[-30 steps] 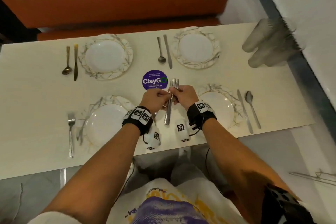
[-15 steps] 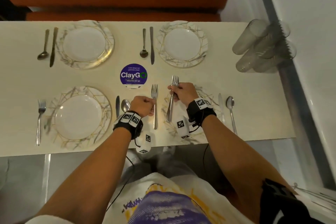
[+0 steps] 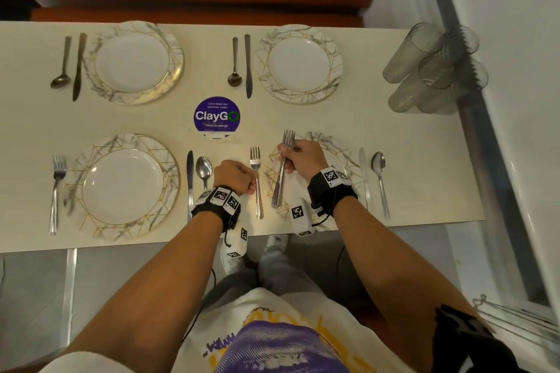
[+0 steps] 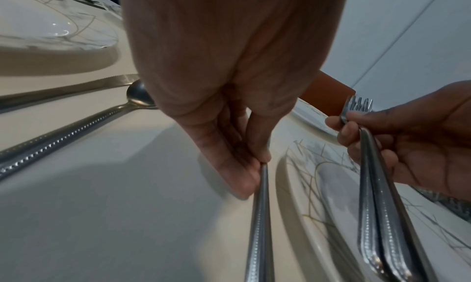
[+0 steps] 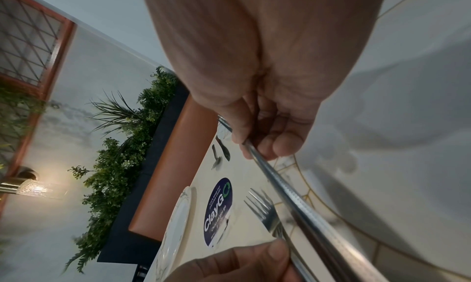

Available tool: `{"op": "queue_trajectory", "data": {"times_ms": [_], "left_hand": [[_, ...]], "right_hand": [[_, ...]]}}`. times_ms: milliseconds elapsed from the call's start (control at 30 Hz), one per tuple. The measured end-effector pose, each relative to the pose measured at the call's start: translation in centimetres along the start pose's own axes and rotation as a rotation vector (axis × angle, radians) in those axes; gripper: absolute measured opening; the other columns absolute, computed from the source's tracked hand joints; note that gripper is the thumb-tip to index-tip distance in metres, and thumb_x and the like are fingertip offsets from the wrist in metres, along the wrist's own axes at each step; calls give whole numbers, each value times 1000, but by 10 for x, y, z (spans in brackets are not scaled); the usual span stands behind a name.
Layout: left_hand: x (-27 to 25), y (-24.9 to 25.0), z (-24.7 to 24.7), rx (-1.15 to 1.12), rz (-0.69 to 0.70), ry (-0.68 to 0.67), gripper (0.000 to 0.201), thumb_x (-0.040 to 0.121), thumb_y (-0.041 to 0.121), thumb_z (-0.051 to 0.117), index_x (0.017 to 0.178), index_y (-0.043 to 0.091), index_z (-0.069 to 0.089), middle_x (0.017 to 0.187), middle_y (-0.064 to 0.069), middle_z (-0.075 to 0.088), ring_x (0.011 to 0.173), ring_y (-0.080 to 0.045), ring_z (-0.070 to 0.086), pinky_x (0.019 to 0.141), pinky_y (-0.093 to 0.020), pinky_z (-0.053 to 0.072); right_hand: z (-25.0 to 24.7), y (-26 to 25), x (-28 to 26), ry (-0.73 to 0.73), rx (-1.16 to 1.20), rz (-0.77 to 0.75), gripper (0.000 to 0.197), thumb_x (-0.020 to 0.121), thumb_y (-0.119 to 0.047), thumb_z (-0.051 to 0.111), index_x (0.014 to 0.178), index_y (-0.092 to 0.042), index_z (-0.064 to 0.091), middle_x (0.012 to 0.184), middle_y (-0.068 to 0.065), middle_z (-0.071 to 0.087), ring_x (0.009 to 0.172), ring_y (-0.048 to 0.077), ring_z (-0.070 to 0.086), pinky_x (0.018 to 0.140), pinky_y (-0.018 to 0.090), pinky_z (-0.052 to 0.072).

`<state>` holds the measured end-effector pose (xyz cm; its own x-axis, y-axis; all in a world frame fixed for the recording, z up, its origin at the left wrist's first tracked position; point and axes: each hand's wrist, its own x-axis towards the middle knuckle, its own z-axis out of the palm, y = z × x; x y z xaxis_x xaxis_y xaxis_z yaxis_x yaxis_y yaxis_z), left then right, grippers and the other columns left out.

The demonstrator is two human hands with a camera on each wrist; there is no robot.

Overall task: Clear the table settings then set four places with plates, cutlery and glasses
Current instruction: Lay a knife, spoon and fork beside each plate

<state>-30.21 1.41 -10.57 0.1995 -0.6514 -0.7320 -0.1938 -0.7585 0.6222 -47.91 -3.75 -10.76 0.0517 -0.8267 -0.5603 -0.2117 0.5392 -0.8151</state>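
My left hand [image 3: 253, 183] pinches the handle of a fork [image 3: 257, 191] that lies on the cream table [image 3: 424, 160], just left of the near right plate [image 3: 342, 148]. The left wrist view shows thumb and fingers closed on that handle [image 4: 258, 226]. My right hand [image 3: 286, 157] grips two more forks [image 3: 280, 182] together, held above the same plate with tines pointing away; the right wrist view shows their handles [image 5: 305, 205] running through the hand. A knife [image 3: 363, 172] and spoon [image 3: 380, 182] lie right of this plate.
Three other marble-patterned plates stand at the near left [image 3: 169, 160], far left [image 3: 177, 63] and far right [image 3: 336, 63], each with cutlery beside it. Several clear tumblers [image 3: 436, 70] lie clustered at the far right edge. A purple round sticker [image 3: 216, 115] marks the table's middle.
Both hands held the fork bundle together a second ago. My left hand drew one fork out and lowered it onto the table left of the near right plate; the right hand kept the others.
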Motion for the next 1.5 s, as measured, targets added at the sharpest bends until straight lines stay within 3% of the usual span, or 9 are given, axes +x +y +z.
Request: {"op": "queue_trajectory", "data": {"times_ms": [700, 867, 967, 1033, 1133, 1200, 1267, 1400, 1500], "left_hand": [[4, -16, -1, 9, 25, 60, 8, 94, -8, 67, 93, -10, 75, 75, -13, 75, 61, -23, 69, 56, -28, 64], [8, -17, -13, 167, 46, 82, 10, 94, 7, 72, 85, 5, 77, 80, -12, 78, 75, -30, 77, 77, -45, 66], [1, -2, -19, 309, 199, 219, 18, 99, 22, 65, 100, 6, 75, 98, -7, 77, 90, -26, 72, 85, -36, 58], [-11, 19, -20, 253, 297, 229, 26, 101, 31, 62, 107, 8, 72, 100, -2, 73, 92, -20, 66, 84, -32, 50], [-23, 46, -22, 58, 291, -99, 36, 101, 43, 63, 111, 9, 72, 99, -5, 76, 87, -20, 70, 79, -35, 59], [-27, 52, -25, -16, 281, -250, 30, 97, 34, 72, 109, 7, 75, 98, -9, 77, 86, -25, 71, 83, -42, 61], [-29, 51, -31, -40, 330, -243, 15, 92, 16, 76, 105, 7, 77, 90, -10, 76, 81, -25, 68, 82, -43, 60], [-36, 56, -50, -86, 412, -183, 16, 89, 12, 79, 104, 10, 79, 71, 1, 72, 59, -12, 61, 54, -25, 48], [-41, 68, -69, -142, 415, -119, 29, 82, 17, 85, 109, 14, 77, 80, 1, 76, 66, -12, 66, 58, -25, 49]], "right_hand": [[0, 0, -9, 38, -25, -9, 12, 96, -9, 65, 98, -2, 75, 76, 11, 71, 57, 17, 59, 57, 32, 53], [1, -6, -12, 43, -22, -8, 13, 96, -10, 65, 98, -1, 74, 77, 11, 71, 58, 18, 59, 59, 34, 54], [6, -19, -14, 57, -29, -31, 15, 95, -13, 66, 97, 0, 74, 79, 16, 72, 57, 18, 60, 58, 34, 53], [12, -31, -15, 64, -36, -54, 16, 94, -15, 67, 95, 0, 74, 78, 17, 73, 58, 20, 61, 61, 36, 55], [20, -52, -19, 86, -71, -95, 14, 91, -20, 70, 90, -7, 75, 72, 10, 73, 57, 20, 64, 63, 39, 58], [21, -65, -21, 118, -71, -123, 16, 90, -21, 70, 90, -5, 75, 67, 7, 71, 54, 18, 63, 61, 37, 57], [19, -72, -23, 151, -39, -149, 18, 89, -20, 70, 90, -3, 75, 63, 7, 69, 55, 22, 64, 64, 41, 59], [17, -75, -35, 218, 133, -177, 17, 92, -11, 68, 97, 4, 73, 68, 11, 69, 63, 26, 65, 71, 45, 60], [19, -72, -44, 225, 274, -173, 11, 92, -7, 69, 96, 2, 74, 74, 11, 70, 61, 21, 63, 61, 37, 58]]}}
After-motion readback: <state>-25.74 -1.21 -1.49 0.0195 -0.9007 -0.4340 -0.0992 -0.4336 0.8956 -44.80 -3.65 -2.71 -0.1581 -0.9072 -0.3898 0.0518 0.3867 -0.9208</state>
